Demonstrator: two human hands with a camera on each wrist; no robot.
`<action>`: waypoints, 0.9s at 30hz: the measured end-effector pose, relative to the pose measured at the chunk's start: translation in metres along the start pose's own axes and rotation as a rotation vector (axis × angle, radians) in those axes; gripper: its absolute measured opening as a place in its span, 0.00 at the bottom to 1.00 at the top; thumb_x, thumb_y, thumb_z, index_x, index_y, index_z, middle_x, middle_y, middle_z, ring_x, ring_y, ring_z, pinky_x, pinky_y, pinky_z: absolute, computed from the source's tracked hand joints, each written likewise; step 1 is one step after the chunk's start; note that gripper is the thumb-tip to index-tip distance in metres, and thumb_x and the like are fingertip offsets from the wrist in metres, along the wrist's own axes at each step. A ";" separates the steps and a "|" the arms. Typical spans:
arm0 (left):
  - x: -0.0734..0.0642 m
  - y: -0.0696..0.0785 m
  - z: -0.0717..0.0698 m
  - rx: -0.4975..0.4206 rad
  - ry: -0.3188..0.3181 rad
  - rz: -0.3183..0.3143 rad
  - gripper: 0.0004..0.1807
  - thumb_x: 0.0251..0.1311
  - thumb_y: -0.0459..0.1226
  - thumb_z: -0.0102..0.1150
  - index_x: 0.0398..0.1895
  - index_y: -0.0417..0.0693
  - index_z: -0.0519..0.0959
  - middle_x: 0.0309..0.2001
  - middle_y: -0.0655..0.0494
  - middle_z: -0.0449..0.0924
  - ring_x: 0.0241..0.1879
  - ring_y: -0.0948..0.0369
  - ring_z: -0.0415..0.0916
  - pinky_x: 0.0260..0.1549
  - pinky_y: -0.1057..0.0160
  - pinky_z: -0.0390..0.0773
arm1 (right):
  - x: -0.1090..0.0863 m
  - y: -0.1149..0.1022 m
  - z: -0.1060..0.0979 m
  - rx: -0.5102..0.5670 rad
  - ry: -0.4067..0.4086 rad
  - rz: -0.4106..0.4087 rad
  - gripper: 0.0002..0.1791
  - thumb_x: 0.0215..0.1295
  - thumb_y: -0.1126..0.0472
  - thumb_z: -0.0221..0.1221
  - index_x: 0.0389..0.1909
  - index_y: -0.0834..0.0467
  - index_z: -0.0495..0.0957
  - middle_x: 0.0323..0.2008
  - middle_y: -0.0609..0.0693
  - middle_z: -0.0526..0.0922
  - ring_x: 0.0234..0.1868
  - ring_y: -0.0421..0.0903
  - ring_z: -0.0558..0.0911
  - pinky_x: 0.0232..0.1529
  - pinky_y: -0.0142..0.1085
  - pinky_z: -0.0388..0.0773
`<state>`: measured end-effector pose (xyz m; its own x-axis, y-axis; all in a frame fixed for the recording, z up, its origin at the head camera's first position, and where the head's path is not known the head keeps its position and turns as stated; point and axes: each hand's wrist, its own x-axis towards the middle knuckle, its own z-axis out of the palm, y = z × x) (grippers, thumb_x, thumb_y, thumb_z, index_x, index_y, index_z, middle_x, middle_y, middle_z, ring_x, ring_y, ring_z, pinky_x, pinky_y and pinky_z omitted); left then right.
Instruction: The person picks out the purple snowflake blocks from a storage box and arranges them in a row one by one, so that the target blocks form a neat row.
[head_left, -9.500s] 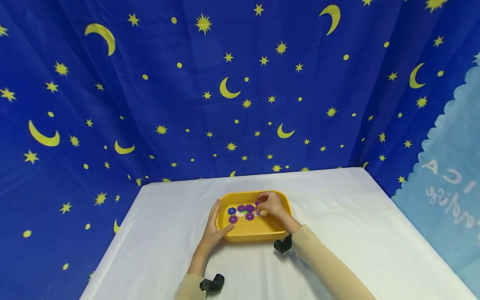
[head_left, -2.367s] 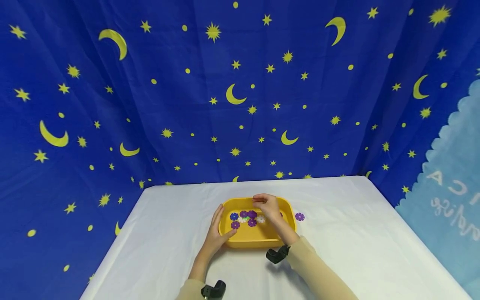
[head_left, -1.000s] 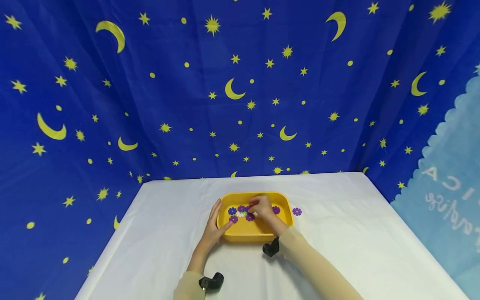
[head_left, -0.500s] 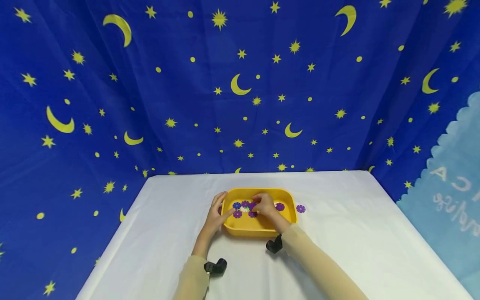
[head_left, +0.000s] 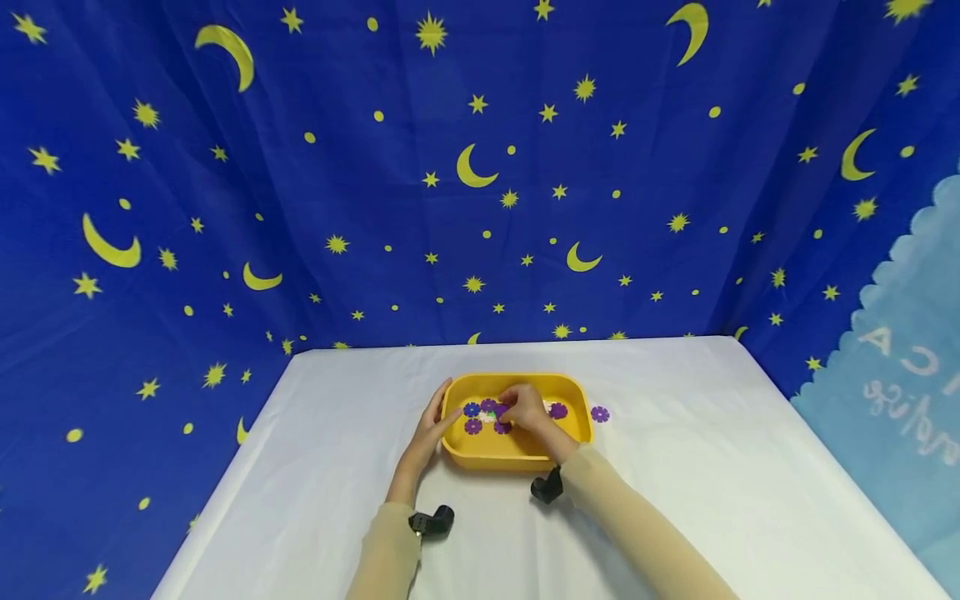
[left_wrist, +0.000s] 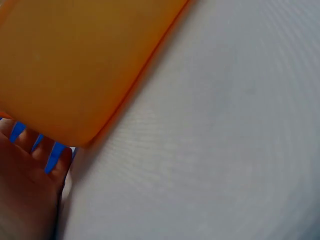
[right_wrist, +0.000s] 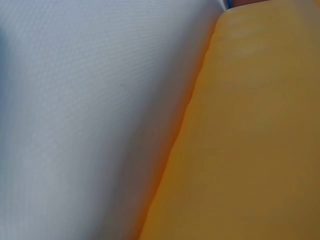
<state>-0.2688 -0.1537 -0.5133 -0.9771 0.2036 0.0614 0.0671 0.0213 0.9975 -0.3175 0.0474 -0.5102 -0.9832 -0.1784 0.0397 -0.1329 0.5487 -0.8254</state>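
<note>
A yellow tub [head_left: 498,462] stands on the white-covered table, holding several flower-shaped plastic discs. My left hand [head_left: 423,433] rests along its left side, fingers extended outside and thumb over the rim. In the left wrist view, the spread fingers of my left hand [left_wrist: 40,160] lie by the tub's wall [left_wrist: 75,65]. My right hand [head_left: 525,408] reaches into the tub, curled thumb and fingertips pinching at a purple flower disc [head_left: 502,412]. Just left are a blue disc [head_left: 471,409] and another purple disc [head_left: 472,427]. To its right is one more purple disc [head_left: 558,410].
A loose purple flower disc [head_left: 600,414] lies on the table [head_left: 675,467] just right of the tub. A blue curtain [head_left: 420,208] with moons and stars hangs behind the table. The right wrist view shows mostly the tub's wall [right_wrist: 260,125].
Since 9.5 s ago, a purple disc has come to lie on the table right of the tub. My right hand has moved from the tub's right part toward the middle cluster; my left hand stays at the tub.
</note>
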 end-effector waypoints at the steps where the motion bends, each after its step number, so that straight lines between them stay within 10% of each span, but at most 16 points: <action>1: 0.000 -0.001 0.000 -0.004 0.003 -0.003 0.36 0.68 0.35 0.49 0.76 0.47 0.46 0.76 0.45 0.44 0.75 0.48 0.45 0.74 0.50 0.48 | 0.000 0.000 0.000 0.001 -0.003 -0.003 0.17 0.45 0.77 0.68 0.40 0.71 0.81 0.38 0.63 0.85 0.39 0.52 0.82 0.45 0.40 0.84; 27: -0.003 -0.004 -0.001 0.000 0.034 0.004 0.35 0.68 0.37 0.49 0.75 0.46 0.49 0.76 0.45 0.47 0.75 0.48 0.45 0.74 0.49 0.47 | -0.013 -0.008 -0.025 0.261 0.236 -0.051 0.12 0.49 0.72 0.67 0.37 0.69 0.82 0.38 0.65 0.85 0.33 0.47 0.82 0.36 0.32 0.84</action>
<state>-0.2667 -0.1550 -0.5178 -0.9831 0.1706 0.0661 0.0706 0.0205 0.9973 -0.3066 0.0657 -0.4896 -0.9821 0.0104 0.1881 -0.1756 0.3115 -0.9339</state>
